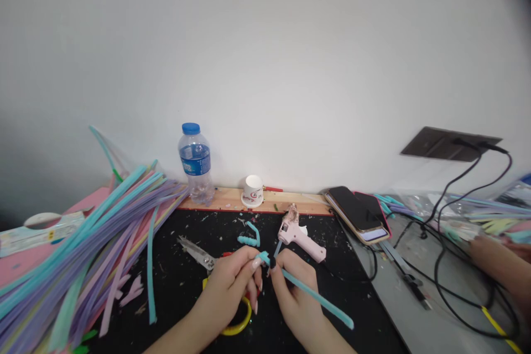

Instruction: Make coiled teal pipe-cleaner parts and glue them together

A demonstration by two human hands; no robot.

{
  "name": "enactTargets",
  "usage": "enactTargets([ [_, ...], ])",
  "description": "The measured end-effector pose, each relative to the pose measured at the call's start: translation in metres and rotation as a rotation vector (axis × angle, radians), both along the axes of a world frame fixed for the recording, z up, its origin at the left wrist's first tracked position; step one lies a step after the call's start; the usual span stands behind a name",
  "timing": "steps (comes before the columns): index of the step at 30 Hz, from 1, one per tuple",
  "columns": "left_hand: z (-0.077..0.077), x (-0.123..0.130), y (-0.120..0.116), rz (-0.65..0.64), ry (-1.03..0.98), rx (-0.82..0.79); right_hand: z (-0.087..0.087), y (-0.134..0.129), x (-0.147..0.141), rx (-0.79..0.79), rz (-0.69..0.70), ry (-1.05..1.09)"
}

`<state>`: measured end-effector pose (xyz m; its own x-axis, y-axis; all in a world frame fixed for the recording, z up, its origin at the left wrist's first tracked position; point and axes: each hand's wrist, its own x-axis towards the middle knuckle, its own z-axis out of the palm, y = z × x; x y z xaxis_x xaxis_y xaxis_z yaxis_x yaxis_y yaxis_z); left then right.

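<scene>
My left hand (230,282) pinches the short, bent end of a turquoise pipe cleaner (319,298) between thumb and fingers. Close beside it, my right hand (296,285) is closed on the same pipe cleaner, whose straight tail runs out to the lower right. A thin bluish strip (277,248) rises by the right fingers; I cannot tell whether it belongs to that piece. Partly under my left hand lie scissors (199,254) with yellow and red handles. Beyond the hands are a coiled turquoise pipe cleaner (249,239) and a pink glue gun (302,238).
A large pile of pastel pipe cleaners (103,238) covers the left. Along the wall stand a water bottle (194,166) and a paper cup (253,191). Phones (359,210) and black cables (440,265) lie right, near another person's hand (498,260).
</scene>
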<state>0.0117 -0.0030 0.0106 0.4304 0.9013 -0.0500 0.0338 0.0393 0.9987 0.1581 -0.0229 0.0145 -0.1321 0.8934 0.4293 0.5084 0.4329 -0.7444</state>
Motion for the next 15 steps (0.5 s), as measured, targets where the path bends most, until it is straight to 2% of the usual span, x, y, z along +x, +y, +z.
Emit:
enactTargets([
  [3,-0.0006,0.0019,0.0002,-0.044,-0.153,-0.114,0.0002,-0.0007,0.0003,-0.011,0.008,0.016],
  [6,0.0016,0.0028,0.001,-0.155,-0.264,-0.246,0.0002,-0.0004,0.0006,-0.025,0.024,0.036],
  [9,0.0032,0.002,0.0026,-0.207,-0.315,-0.325,0.0001,0.0003,0.001,-0.021,0.025,0.053],
  [12,0.0029,-0.0008,0.0052,-0.176,-0.263,-0.25,0.0009,0.0002,0.0014,-0.012,0.042,0.057],
  [15,0.0023,-0.0047,0.0078,-0.074,-0.145,-0.126,0.0022,-0.0001,0.0014,-0.008,0.037,0.052],
])
